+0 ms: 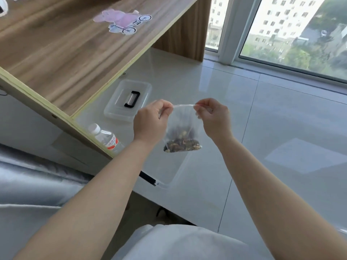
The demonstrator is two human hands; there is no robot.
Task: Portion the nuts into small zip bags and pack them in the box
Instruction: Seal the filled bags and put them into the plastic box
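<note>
Head cam: my left hand (150, 121) & right hand (214, 117) each pinch a top corner of the zip bag (183, 126), held up above the floor, nuts (183, 145) settled at its bottom. Clear box (169, 177) lies just below; its lid (127, 100) far left, near a water bottle (107, 137).

Clear box (174, 177) mostly hidden behind arms; bottle (105, 136) label perhaps unreadable.

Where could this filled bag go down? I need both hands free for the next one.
Bare floor lies right of the zip bag, toward the window. Left is crowded: lid, bottle and desk. The clear box sits directly beneath.
</note>
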